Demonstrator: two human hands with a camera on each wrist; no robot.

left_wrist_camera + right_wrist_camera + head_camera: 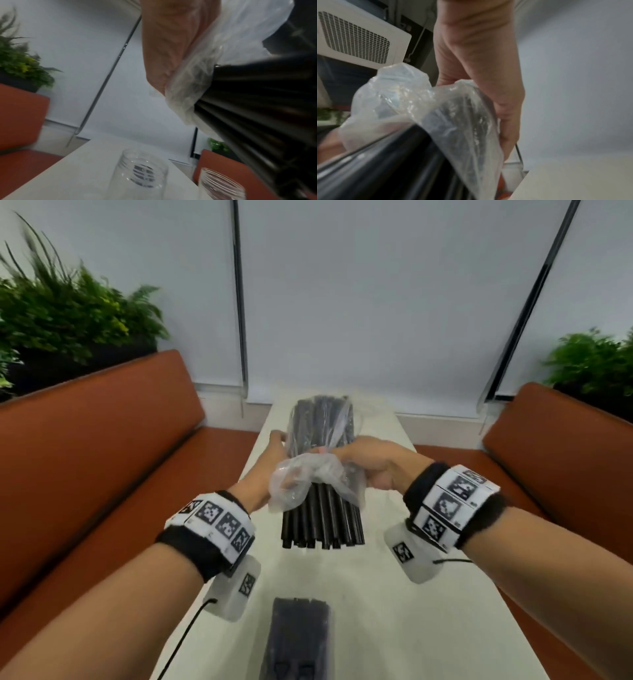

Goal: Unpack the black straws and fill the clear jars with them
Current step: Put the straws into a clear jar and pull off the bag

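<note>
We hold the straws [322,508] up off the tabletop [428,594] between our hands, so the bag [301,481] can slide off freely. Our left hand [270,460] grips the bundle through the bunched plastic, steadying it; our right hand [373,467] pinches the bag on its side, likely to peel it away from us. The near ends already stick out bare toward us. Two jars [140,174] stand open below our left hand, ready to receive them. A second pack [298,638] lies nearer us.
</note>
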